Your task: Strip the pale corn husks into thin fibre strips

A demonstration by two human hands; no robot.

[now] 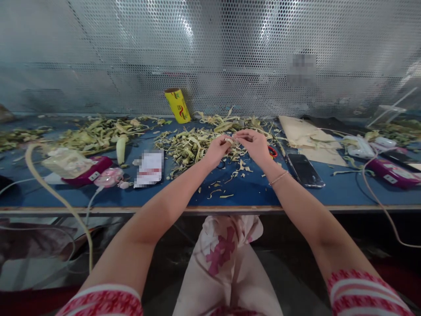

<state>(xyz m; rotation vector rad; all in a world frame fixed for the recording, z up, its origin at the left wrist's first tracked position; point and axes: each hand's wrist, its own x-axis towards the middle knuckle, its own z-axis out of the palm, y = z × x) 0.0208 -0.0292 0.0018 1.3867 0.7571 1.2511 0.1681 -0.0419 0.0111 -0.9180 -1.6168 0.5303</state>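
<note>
Both my hands meet over the middle of the blue table point(250, 193). My left hand point(217, 150) and my right hand point(254, 144) pinch a small pale piece of plant material point(233, 141) between their fingertips. Right under and behind them lies a heap of pale green and yellow husk-like peelings point(187, 147). Red-handled scissors point(272, 152) lie just right of my right hand, partly hidden by it. A thin bracelet sits on my right wrist.
A yellow roll point(177, 105) leans at the mesh back wall. A dark phone point(305, 170) and cardboard point(304, 134) lie to the right, with magenta boxes point(393, 172) and cables. At left are a white packet point(149, 168), a pale cob point(121, 149) and more peelings point(98, 131).
</note>
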